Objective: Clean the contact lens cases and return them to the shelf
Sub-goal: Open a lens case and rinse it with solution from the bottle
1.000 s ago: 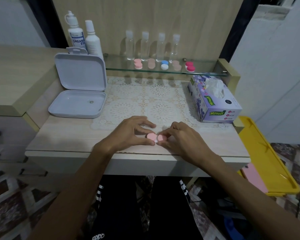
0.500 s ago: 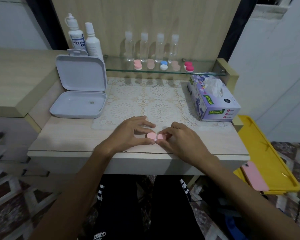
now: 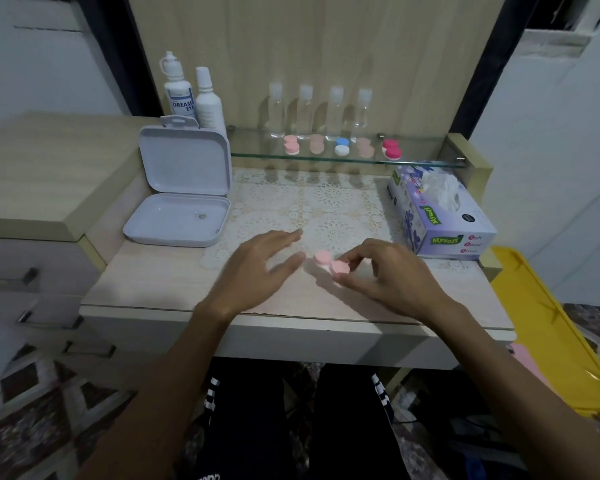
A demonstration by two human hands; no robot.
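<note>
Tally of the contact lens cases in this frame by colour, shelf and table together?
Light pink: 2, one on the glass shelf at, one on the table pinched by the right hand at
Beige/peach: 2
Blue and white: 1
Hot pink: 1
Total: 6

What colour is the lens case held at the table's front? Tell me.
Light pink on both caps of the lens case, seen in the head view.
</note>
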